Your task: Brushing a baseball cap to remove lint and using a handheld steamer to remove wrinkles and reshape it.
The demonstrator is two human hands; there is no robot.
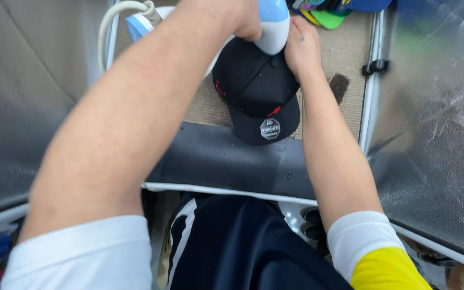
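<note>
Two hands work on one black cap (257, 88) on the mat (345, 48). My left hand (243, 19) grips the steamer (272, 24); my right hand (301, 48) pinches the cap. I think I'm steaming; next, turn the cap gently.

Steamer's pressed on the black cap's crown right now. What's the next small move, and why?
Probably slide the steamer slowly along the black cap, since the left hand holds its head on the far crown while the right hand steadies the cap; the near panels look untouched.

Black cap (256, 88) matt cloth; steamer (272, 27) glossy smooth plastic; mat (345, 53) coarse woven; side panels (436, 134) shiny foil.
</note>
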